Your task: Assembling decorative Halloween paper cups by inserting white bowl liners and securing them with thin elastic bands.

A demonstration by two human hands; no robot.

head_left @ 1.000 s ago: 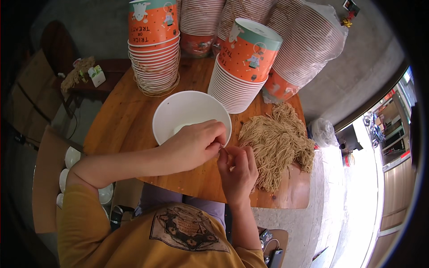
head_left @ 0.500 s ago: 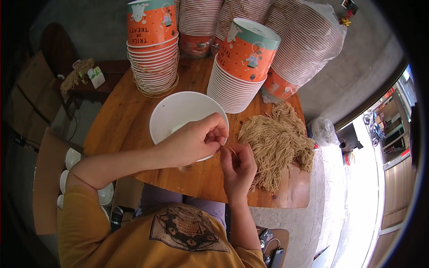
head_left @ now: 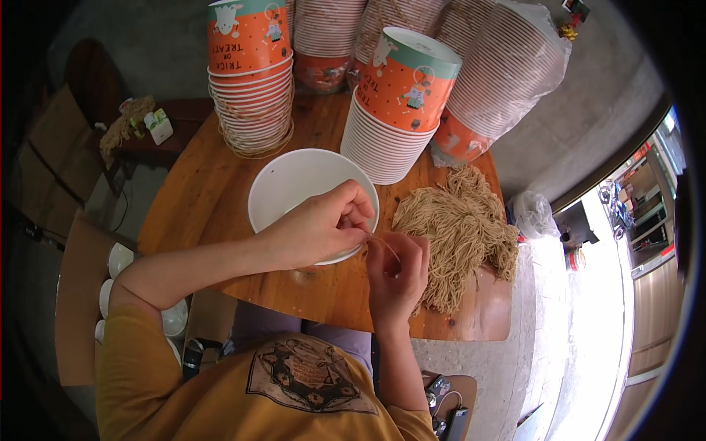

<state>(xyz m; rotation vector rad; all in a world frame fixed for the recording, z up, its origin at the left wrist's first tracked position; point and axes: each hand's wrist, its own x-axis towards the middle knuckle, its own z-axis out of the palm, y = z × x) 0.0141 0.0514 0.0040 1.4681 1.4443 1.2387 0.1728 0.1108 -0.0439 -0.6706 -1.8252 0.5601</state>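
A white paper bucket [head_left: 283, 184] stands on the wooden table with its mouth tipped toward me. My left hand [head_left: 316, 228] reaches across the bucket, its fingers pinched together at the right side of the rim. From those fingertips a thin tan cord [head_left: 387, 246] curves over to my right hand [head_left: 398, 275], which is closed on it just right of the bucket. The fingers cover the exact spot where cord and rim meet, so I cannot tell whether the cord passes through the wall. Beside my right hand lies a pile of tan cords [head_left: 456, 242].
Behind the bucket rise stacked orange-and-green paper buckets, one stack with cords hanging around it [head_left: 251, 110], another plain-rimmed stack [head_left: 390, 140]. Plastic-wrapped stacks [head_left: 507, 73] stand farther back. White buckets [head_left: 119, 261] sit in a cardboard box [head_left: 77, 316] at lower left.
My right hand has shifted slightly right and turned, and a longer curve of cord shows between the hands. The bucket has moved a little to the right.
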